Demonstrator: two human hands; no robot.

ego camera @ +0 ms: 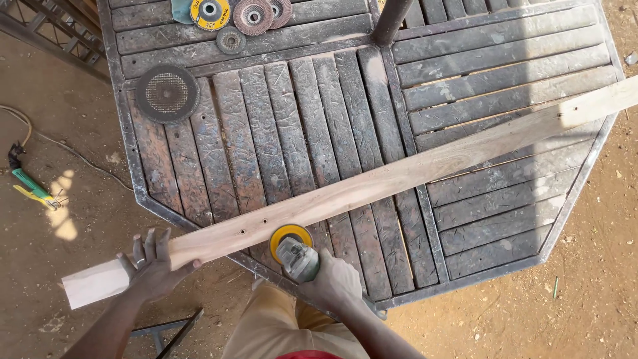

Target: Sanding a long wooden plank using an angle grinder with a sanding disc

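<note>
1 view only, from a head-worn camera. It looks almost straight down from above the person's standing position at the near edge of the slatted metal surface (345, 100). Range is moderate: the frame takes in most of the surface, with its far edge cut off at the top, and sandy ground (80, 193) on the left, right and bottom. The person's forearms enter from the bottom edge, with the left hand (154, 268) and right hand (334, 282) low in frame. A long wooden plank (399, 176) crosses diagonally, lower left to upper right. No second view to compare.
</note>
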